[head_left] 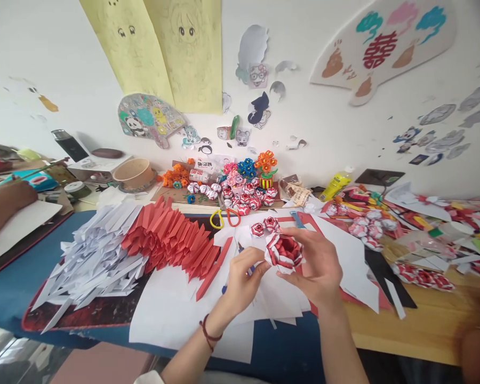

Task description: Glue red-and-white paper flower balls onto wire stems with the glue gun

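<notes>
A red and white folded-paper flower (pixel 284 250) is held up between my two hands over white paper sheets. My left hand (pixel 246 277), with a dark band at the wrist, pinches at the flower's lower left side. The fingers and thumb of my right hand (pixel 318 264) curve round its right side. Two smaller red and white flowers (pixel 270 224) lie just behind it. Left of my hands are a row of folded red paper strips (pixel 172 234) and a heap of white strips (pixel 100 256).
Scissors (pixel 225 218) with yellow and orange handles lie behind the sheets. Finished flowers (pixel 244 197), a round bowl (pixel 134 173) and a yellow bottle (pixel 337 184) stand along the wall. Another person's hand (pixel 14 194) is at far left; part of an arm shows at far right.
</notes>
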Demonstrator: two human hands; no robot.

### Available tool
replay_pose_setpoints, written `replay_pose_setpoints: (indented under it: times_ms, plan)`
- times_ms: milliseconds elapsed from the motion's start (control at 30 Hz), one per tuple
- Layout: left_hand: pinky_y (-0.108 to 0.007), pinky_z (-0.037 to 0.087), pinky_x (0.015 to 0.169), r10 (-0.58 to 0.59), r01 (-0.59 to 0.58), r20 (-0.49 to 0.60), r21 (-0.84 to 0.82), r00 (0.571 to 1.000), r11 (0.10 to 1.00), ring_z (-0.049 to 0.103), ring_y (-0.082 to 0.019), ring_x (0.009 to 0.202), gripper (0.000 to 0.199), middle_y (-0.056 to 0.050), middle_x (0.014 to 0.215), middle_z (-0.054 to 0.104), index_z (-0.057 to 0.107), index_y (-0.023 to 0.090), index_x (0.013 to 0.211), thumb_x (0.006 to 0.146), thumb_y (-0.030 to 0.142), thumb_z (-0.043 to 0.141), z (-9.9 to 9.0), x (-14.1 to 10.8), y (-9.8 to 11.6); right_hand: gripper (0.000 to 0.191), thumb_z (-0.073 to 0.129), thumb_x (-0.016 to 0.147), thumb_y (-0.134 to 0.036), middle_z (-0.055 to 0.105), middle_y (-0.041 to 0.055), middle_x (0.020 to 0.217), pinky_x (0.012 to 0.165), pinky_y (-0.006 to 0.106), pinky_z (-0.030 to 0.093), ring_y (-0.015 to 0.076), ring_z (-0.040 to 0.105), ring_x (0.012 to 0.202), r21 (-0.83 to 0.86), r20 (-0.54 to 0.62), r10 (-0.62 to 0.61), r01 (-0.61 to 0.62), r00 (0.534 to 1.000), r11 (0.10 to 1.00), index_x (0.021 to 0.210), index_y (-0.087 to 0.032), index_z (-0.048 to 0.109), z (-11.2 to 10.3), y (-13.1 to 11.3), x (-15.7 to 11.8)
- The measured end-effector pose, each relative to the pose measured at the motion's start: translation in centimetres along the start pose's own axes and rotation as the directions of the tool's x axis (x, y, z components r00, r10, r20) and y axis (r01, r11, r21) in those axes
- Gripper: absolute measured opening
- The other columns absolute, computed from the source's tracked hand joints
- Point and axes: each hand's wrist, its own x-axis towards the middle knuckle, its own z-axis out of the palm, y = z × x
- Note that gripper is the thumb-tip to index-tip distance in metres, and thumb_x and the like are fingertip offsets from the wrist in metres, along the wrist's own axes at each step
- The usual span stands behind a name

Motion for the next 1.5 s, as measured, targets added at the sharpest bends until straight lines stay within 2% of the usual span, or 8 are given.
replay_pose_setpoints:
  times_ms: [200, 333, 500, 700, 867, 1033, 1200, 1500]
  plan:
    - [-0.029, 0.046, 0.07, 0.026, -0.029, -0.051, -0.062, 0.998, 0.998, 0.058, -0.018, 0.072, 0.037, -0.005, 0.076, 0.067, 0.067, 0.018, 0.077, 0.102, 0.042, 0.056, 0.3, -0.1, 0.9, 0.092, 0.091, 0.072, -0.016, 0.056, 0.008, 0.154, 0.105, 0.053, 0.058, 0.033, 0.056, 0.14, -0.075, 0.016, -0.004, 0.005, 1.0, 0.997, 0.149, -0.039, 0.047, 0.0, -0.9, -0.6]
    - [-0.027, 0.042, 0.063, 0.133, -0.144, -0.101, -0.105, 0.986, 0.984, 0.053, -0.015, 0.065, 0.039, -0.003, 0.069, 0.062, 0.063, 0.017, 0.073, 0.103, 0.04, 0.055, 0.5, -0.5, 1.2, 0.088, 0.089, 0.077, -0.025, 0.058, 0.0087, 0.152, 0.112, 0.06, 0.051, 0.0348, 0.056, 0.14, -0.016, 0.046, 0.006, -0.005, 0.999, 1.0, 0.151, -0.04, 0.043, -0.1, -1.7, -0.5]
    - [-0.026, 0.041, 0.058, 0.192, -0.208, -0.137, -0.113, 0.972, 0.972, 0.053, -0.015, 0.063, 0.037, -0.002, 0.067, 0.062, 0.061, 0.017, 0.07, 0.101, 0.036, 0.058, 0.0, -1.0, 1.9, 0.093, 0.094, 0.069, -0.036, 0.064, 0.0073, 0.145, 0.115, 0.057, 0.047, 0.0353, 0.056, 0.139, 0.002, 0.055, -0.028, 0.028, 0.998, 1.0, 0.149, -0.037, 0.048, -0.2, -2.6, -0.7]
    - [-0.031, 0.051, 0.063, 0.219, -0.237, -0.133, -0.131, 0.967, 0.963, 0.061, -0.019, 0.067, 0.032, -0.007, 0.073, 0.069, 0.07, 0.017, 0.08, 0.1, 0.04, 0.06, -1.1, -1.3, 3.1, 0.087, 0.088, 0.077, -0.039, 0.057, 0.0087, 0.152, 0.117, 0.049, 0.047, 0.0316, 0.055, 0.139, -0.08, 0.124, -0.088, 0.099, 0.988, 0.992, 0.153, -0.031, 0.046, 0.0, -3.9, -2.2]
    - [-0.032, 0.052, 0.065, 0.193, -0.208, -0.112, -0.139, 0.975, 0.968, 0.064, -0.02, 0.07, 0.034, -0.008, 0.076, 0.071, 0.072, 0.017, 0.085, 0.1, 0.044, 0.06, -1.5, -1.8, 3.2, 0.087, 0.083, 0.08, -0.047, 0.054, 0.0104, 0.154, 0.117, 0.042, 0.047, 0.0303, 0.052, 0.142, -0.149, 0.209, -0.125, 0.158, 0.97, 0.976, 0.155, -0.027, 0.044, 0.4, -4.4, -2.9]
    - [-0.03, 0.048, 0.06, 0.135, -0.145, -0.103, -0.091, 0.985, 0.985, 0.061, -0.019, 0.066, 0.036, -0.006, 0.072, 0.069, 0.068, 0.02, 0.078, 0.102, 0.043, 0.056, -1.9, -2.0, 3.7, 0.087, 0.083, 0.08, -0.048, 0.052, 0.0088, 0.156, 0.119, 0.039, 0.045, 0.0296, 0.05, 0.144, -0.157, 0.235, -0.043, 0.081, 0.971, 0.984, 0.155, -0.028, 0.044, 1.1, -4.4, -2.7]
    - [-0.031, 0.046, 0.062, 0.135, -0.149, -0.124, -0.112, 0.983, 0.982, 0.056, -0.019, 0.065, 0.034, -0.004, 0.068, 0.064, 0.069, 0.021, 0.078, 0.102, 0.041, 0.057, -2.0, -2.2, 3.2, 0.086, 0.084, 0.079, -0.05, 0.053, 0.0075, 0.154, 0.118, 0.04, 0.044, 0.0294, 0.05, 0.143, -0.123, 0.201, 0.01, 0.016, 0.979, 0.992, 0.154, -0.03, 0.046, 1.6, -4.0, -2.1]
    - [-0.025, 0.045, 0.069, -0.074, 0.071, -0.015, -0.155, 0.997, 0.985, 0.06, -0.015, 0.071, 0.025, -0.004, 0.075, 0.07, 0.072, 0.017, 0.08, 0.099, 0.031, 0.064, -2.4, -2.1, 3.5, 0.081, 0.086, 0.079, -0.046, 0.058, 0.0074, 0.149, 0.115, 0.043, 0.046, 0.0301, 0.052, 0.14, -0.036, 0.1, 0.119, -0.116, 0.988, 0.993, 0.15, -0.032, 0.05, 1.0, -2.9, -0.1]
